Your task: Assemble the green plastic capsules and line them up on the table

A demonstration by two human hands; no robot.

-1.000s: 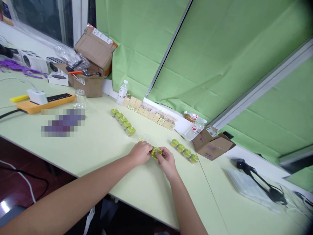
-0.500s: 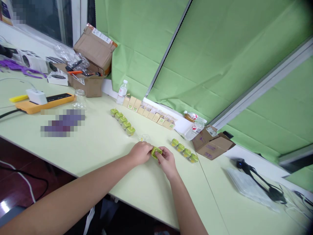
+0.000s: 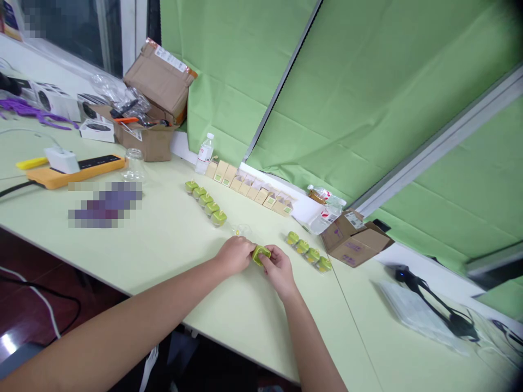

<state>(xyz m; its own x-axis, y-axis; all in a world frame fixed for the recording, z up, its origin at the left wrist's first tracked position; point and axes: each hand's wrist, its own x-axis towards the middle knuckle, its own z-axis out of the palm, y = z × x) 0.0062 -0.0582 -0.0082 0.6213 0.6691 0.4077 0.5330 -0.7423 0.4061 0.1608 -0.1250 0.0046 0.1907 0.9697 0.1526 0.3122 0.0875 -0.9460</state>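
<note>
Between my two hands is a small green square lid (image 3: pixel 260 252) with a raised rim. Its left edge is pinched by my left hand (image 3: pixel 234 256), whose fingertips are partly hidden. My right hand (image 3: pixel 280 271) grips the other side, thumb pressed on the face. Just beyond my left hand lies a small clear plastic container (image 3: pixel 242 229) with a bit of yellow at it. A row of small clear containers with green lids (image 3: pixel 205 201) runs off to the left. Another such row, with yellow inside (image 3: pixel 308 250), stands to the right.
Several small cardboard boxes (image 3: pixel 245 187) line the wall beside an upright water bottle (image 3: pixel 205 154). Bottles (image 3: pixel 324 219) and a carton (image 3: pixel 354 239) sit at the right. An orange power strip (image 3: pixel 77 172), a glass jar (image 3: pixel 133 163) and an open box (image 3: pixel 151 142) stand left.
</note>
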